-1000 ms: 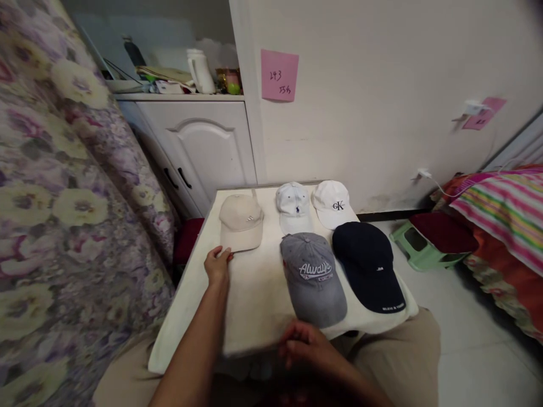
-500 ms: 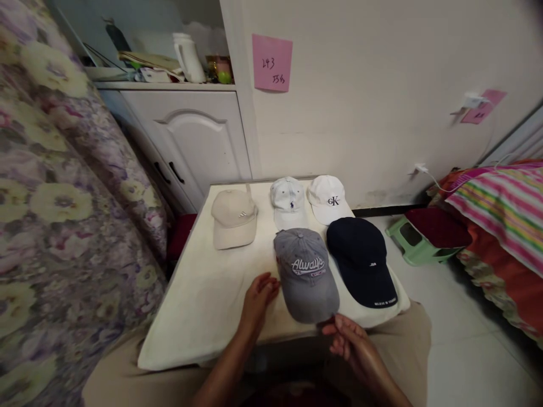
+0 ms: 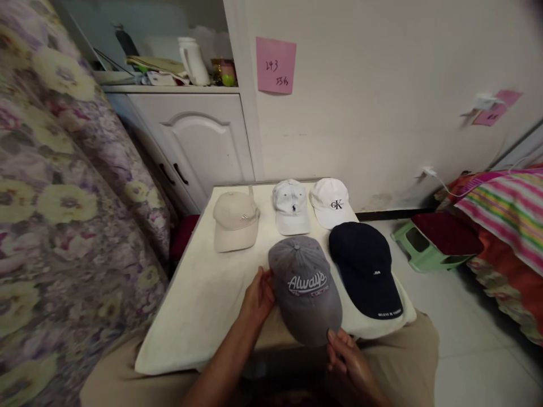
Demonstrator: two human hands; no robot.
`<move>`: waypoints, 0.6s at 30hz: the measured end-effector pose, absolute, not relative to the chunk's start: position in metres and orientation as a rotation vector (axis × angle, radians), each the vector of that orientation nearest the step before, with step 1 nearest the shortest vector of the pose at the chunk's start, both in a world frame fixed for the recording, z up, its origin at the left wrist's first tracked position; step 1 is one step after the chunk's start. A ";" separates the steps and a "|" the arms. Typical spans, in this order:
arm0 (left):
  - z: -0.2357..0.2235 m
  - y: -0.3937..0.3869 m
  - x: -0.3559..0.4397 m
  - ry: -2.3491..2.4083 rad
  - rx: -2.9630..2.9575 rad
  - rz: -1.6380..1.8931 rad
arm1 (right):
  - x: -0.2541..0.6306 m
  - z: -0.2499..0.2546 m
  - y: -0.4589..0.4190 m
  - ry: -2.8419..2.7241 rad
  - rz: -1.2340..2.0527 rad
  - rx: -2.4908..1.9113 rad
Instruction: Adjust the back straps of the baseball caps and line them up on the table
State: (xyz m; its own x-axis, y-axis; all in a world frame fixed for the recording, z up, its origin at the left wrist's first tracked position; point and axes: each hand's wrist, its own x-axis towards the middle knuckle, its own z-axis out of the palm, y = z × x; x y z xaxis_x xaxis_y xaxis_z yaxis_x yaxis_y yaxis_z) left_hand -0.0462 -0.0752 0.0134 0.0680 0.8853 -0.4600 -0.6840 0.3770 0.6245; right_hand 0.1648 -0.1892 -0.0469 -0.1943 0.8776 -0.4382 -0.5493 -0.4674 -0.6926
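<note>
A grey baseball cap (image 3: 306, 308) with white "Always" lettering is between my two hands, its brim toward me past the table's near edge. My left hand (image 3: 259, 294) grips the left side of its crown. With thumb and fingers, my right hand (image 3: 344, 351) pinches the front right of the brim. To the right lies a navy cap (image 3: 360, 254). Behind are a pale blue cap (image 3: 291, 203) with a small dark emblem and a white cap (image 3: 331, 198) with "CK" letters. A beige cap (image 3: 235, 226) rests at the far left.
The caps are on a table with a cream cover (image 3: 190, 316). A floral curtain (image 3: 68, 254) hangs on the left, by a white cabinet (image 3: 190, 135). On the right stand a green stool (image 3: 418, 249) and a bed with a striped cover (image 3: 504, 203).
Both hands have closed on the grey cap, the left on its crown and the right on its brim. The cap has shifted slightly toward me and its brim has tilted.
</note>
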 end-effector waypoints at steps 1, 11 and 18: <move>0.019 -0.070 -0.050 0.880 0.253 1.211 | 0.165 -0.050 -0.191 -0.532 1.831 -1.015; 0.095 -0.058 -0.081 0.647 0.279 1.275 | 0.176 -0.059 -0.181 -0.798 1.919 -0.971; 0.144 -0.093 -0.075 0.609 0.499 1.356 | 0.162 -0.036 -0.168 -0.605 1.911 -0.936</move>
State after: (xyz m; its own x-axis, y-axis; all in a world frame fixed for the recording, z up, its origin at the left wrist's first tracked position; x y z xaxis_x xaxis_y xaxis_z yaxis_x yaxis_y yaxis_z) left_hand -0.0749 -0.0930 0.1437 0.1040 0.9880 -0.1138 -0.7412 0.1533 0.6535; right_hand 0.1624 -0.1684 -0.0357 -0.3127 0.8770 -0.3649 -0.5070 -0.4790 -0.7166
